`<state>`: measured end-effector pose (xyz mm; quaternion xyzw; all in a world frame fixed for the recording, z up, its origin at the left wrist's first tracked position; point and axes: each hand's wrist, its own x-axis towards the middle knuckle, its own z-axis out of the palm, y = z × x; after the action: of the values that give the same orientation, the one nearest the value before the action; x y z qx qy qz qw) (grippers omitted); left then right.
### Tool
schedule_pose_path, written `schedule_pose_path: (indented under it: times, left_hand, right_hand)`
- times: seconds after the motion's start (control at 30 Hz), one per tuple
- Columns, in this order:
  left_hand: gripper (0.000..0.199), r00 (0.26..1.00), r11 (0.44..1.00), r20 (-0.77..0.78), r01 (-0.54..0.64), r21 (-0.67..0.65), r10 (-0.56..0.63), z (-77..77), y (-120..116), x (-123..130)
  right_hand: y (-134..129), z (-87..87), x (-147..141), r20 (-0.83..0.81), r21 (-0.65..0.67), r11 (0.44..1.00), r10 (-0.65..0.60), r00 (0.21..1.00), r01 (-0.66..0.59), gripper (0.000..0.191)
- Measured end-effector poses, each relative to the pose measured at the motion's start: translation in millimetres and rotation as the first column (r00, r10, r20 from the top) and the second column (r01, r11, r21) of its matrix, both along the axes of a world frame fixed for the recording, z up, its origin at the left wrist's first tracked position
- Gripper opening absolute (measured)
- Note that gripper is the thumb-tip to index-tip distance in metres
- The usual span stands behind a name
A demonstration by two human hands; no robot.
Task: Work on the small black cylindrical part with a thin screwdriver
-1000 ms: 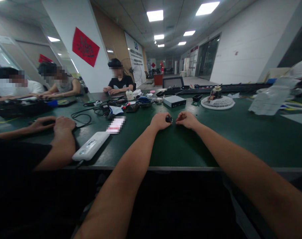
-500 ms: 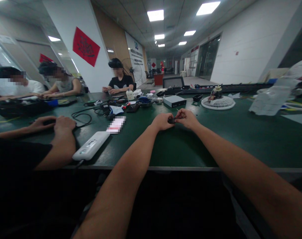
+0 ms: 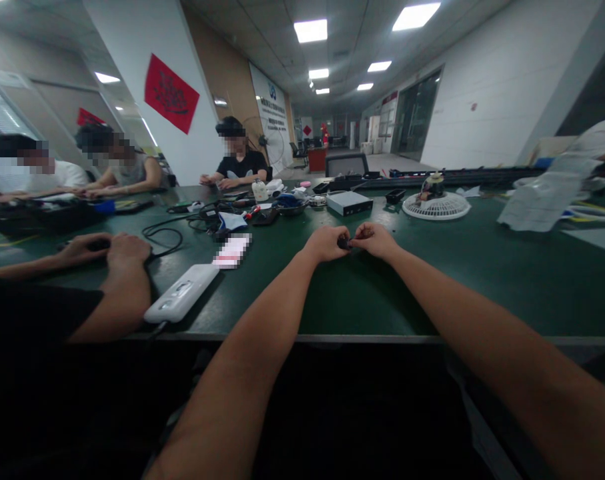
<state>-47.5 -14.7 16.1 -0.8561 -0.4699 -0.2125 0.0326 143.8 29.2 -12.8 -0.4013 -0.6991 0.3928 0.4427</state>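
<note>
Left hand and right hand shown meeting at the fingertips above the green counter, both curled nearly closed on a small black cylindrical part. The part is pinched between the two hands, at about the counter's mid-depth, and is mostly hidden by the fingers, so its exact form cannot be made out. Directly beyond the hands lies a flat silver metal box. To its right are a round white fan guard, with a small device on top, and a translucent plastic bag. Left of the hands, a white plastic device lies near the counter's front edge, just beside a pixelated card and a looped black cable. Farther back, a small bowl holds blue items among scattered tools and wires. A neighbouring worker's hands rest on the counter at far left, well apart from the person's own.
</note>
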Motion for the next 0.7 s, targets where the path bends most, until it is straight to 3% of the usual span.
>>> schedule_pose_path:
  times: [0.23, 0.47, 0.7]
  left_hand:
    - [0.033, 0.99, 0.989, 0.007, -0.143, 0.033, 0.143, -0.8, -1, 0]
    - [0.038, 0.928, 0.929, 0.058, -0.37, 0.014, 0.368, -1.7, -1, -5]
    - [0.039, 0.924, 0.926, 0.056, -0.379, -0.005, 0.378, -1.6, -1, -5]
  right_hand:
    - [1, -0.3, -1, 0.001, 0.016, 1.0, -0.025, 1.0, 0.025, 0.012]
    - [-9, 13.9, -1, -0.193, -0.016, 0.996, -0.089, 0.977, 0.088, 0.065]
    - [-19, 21.1, -2, -0.269, -0.049, 0.996, -0.087, 0.959, 0.077, 0.067]
